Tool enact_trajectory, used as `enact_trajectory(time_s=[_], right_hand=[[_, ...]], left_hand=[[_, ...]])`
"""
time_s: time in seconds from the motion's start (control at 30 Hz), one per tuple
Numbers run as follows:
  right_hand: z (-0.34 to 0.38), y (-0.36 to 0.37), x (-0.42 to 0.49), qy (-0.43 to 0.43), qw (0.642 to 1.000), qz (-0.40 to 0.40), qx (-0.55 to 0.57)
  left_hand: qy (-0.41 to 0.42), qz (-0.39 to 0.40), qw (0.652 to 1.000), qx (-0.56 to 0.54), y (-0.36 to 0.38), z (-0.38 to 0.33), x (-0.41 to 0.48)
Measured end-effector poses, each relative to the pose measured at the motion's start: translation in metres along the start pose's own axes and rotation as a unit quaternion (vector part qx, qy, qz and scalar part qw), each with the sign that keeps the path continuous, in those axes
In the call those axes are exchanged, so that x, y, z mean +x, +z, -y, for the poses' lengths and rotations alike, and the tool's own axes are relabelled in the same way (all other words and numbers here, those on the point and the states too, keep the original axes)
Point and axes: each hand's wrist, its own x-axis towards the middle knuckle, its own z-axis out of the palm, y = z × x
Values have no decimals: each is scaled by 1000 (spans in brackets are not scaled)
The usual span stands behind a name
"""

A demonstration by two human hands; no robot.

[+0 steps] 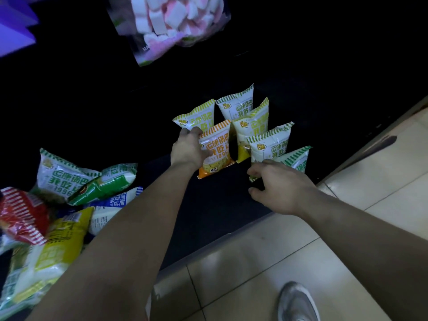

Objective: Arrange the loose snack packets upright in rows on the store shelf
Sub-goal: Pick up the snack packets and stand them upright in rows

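Several snack packets stand upright in two rows on the dark bottom shelf. My left hand grips the left edge of an orange-striped packet at the front of the left row. My right hand reaches to a dark-green-striped packet at the front of the right row, fingers curled at its lower edge. Behind them stand yellow-green packets. A loose pile of packets lies flat on the shelf to the left.
A bag of pink and white marshmallows hangs above the shelf. Beige floor tiles run along the shelf's front edge, with my grey shoe on them. The back of the shelf is dark.
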Motion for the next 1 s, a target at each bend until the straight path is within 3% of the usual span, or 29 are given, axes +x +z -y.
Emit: enact_trajectory(time_s=[0.23,0.63,0.83,1.0], right_hand=[[1,-3,0,1,1000,0,9],[0,-2,-1,2,1000,8,4],[8,-4,-1,-4,1000,13,-10],[23,-9,-4,-14,999,18,-31]], left_hand=[[23,16,1000,-14,-2,5,-7],[0,-53,998,-18,19,-13,-2],[11,-17,995,93,6,-14,-6],[41,-26,989,140,-52,-10,-20]])
